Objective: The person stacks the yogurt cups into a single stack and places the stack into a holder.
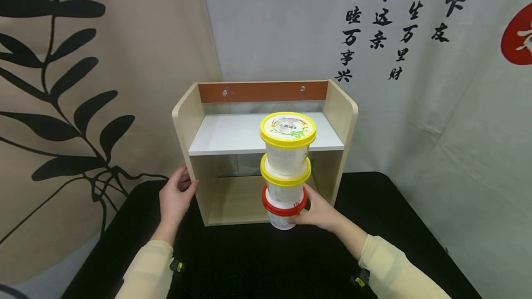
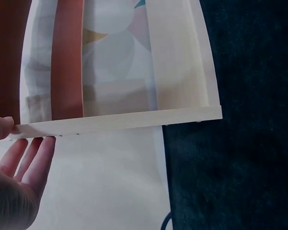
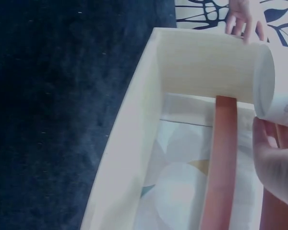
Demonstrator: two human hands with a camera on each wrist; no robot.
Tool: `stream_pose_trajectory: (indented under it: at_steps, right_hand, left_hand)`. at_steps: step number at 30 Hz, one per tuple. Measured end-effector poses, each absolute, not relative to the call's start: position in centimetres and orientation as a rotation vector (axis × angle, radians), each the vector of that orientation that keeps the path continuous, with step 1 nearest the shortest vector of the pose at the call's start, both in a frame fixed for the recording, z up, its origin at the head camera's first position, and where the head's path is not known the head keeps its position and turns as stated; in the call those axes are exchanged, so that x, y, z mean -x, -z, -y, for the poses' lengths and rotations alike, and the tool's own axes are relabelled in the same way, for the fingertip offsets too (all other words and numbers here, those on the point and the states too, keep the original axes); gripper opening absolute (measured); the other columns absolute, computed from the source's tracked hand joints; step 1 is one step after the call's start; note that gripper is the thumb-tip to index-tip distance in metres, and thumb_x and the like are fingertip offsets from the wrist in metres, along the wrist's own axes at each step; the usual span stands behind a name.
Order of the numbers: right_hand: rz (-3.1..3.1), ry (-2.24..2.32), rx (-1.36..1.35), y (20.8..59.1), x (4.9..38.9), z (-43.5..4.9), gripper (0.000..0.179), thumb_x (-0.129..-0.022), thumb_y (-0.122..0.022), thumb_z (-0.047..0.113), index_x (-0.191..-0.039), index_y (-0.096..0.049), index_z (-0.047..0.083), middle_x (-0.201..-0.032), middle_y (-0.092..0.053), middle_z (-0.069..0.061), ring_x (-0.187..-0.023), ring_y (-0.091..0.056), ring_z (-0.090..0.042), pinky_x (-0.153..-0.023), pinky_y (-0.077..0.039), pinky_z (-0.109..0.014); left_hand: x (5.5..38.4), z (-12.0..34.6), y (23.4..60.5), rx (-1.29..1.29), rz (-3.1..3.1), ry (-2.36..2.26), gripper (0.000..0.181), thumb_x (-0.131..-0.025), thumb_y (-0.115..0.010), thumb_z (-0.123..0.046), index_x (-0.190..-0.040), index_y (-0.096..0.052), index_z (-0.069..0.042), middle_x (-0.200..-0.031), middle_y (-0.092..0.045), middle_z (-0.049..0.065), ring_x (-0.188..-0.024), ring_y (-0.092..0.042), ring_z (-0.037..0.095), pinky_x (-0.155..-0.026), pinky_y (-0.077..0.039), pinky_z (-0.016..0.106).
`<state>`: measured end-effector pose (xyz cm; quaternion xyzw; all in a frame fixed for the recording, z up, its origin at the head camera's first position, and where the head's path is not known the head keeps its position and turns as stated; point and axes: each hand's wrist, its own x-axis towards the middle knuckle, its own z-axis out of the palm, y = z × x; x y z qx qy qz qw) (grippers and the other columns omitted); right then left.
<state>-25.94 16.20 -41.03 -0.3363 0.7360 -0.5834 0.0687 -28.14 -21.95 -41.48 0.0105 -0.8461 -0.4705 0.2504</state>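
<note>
Three white tubs stand in a stack in front of a small wooden shelf [image 1: 266,133]. The top tub [image 1: 287,160] and the middle tub [image 1: 284,194] wear yellow lids; the bottom tub [image 1: 280,221] has a red one. My right hand [image 1: 322,213] grips the bottom tub from the right, thumb in front, with its other fingers mostly hidden behind it. In the right wrist view, the base of a white tub [image 3: 278,91] shows above that hand. My left hand [image 2: 19,177] pinches the edge of the shelf's left side panel [image 2: 129,120] between thumb and fingers.
Black cloth [image 1: 224,262] covers the table. The shelf has a white upper board [image 1: 232,133], a pale bottom board [image 1: 238,202] and a reddish-brown back rail [image 1: 262,92]. Behind it hangs a curtain [image 1: 274,26] with leaf prints and dark characters.
</note>
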Motion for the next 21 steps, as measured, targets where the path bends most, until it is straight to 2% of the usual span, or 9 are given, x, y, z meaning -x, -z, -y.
stream_pose_trajectory:
  at_steps: [8,21]
  right_hand:
    - [-2.22,1.796,1.054,39.5,26.4,-16.0,0.073,-0.079,-0.08,0.008,-0.141,-0.041,0.008,-0.134,-0.054,-0.013,-0.124,-0.051,-0.033,-0.102,-0.043,-0.055]
    - [-2.333,1.758,1.046,36.1,27.0,-15.5,0.07,-0.08,-0.078,0.01,-0.14,-0.042,0.006,-0.134,-0.055,-0.013,-0.122,-0.054,-0.032,-0.1,-0.047,-0.052]
  left_hand:
    - [28.1,21.9,41.5,-0.029,2.305,1.28,0.053,-0.094,-0.068,-0.01,-0.144,-0.05,-0.017,-0.121,-0.064,0.019,-0.107,-0.064,0.036,-0.086,-0.055,0.054]
    - [28.1,21.9,41.5,-0.029,2.301,1.269,0.052,-0.095,-0.067,-0.01,-0.143,-0.051,-0.018,-0.12,-0.065,0.018,-0.106,-0.065,0.035,-0.084,-0.056,0.054]
